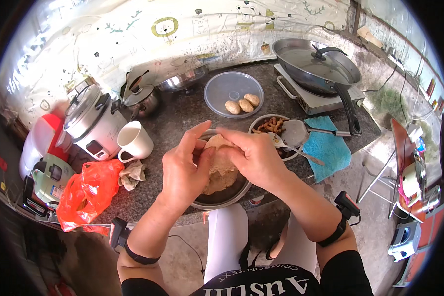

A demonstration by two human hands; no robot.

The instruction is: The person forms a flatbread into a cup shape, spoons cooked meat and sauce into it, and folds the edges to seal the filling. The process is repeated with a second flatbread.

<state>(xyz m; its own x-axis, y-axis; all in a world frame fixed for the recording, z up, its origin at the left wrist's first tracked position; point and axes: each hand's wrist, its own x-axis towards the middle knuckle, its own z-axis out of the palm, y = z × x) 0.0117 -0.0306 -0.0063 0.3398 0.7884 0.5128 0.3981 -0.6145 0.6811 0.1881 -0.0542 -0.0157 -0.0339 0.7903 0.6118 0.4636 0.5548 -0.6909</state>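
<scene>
Between my two hands is a piece of tan dough [216, 142], held just above a round metal basin [228, 201]. My left hand [186, 165] curls round the dough's left side with its thumb against it. From the other side my right hand [254, 155] presses the dough with thumb and fingers. A larger lump of dough [221, 182] lies in the basin, partly hidden by my hands. Behind them, a clear round lid or plate [222, 89] bears three oval dough pieces [245, 105]. At the right is a bowl [254, 120] of brown chopped food [271, 126] with a spoon [306, 155].
A spatula [325, 130] reaches from the bowl over a blue cloth [325, 153]. At the back right, a lidded pan [313, 64] sits on a stove [308, 101]. To the left stand a white mug [135, 140], a rice cooker [96, 126] and a red plastic bag [91, 190].
</scene>
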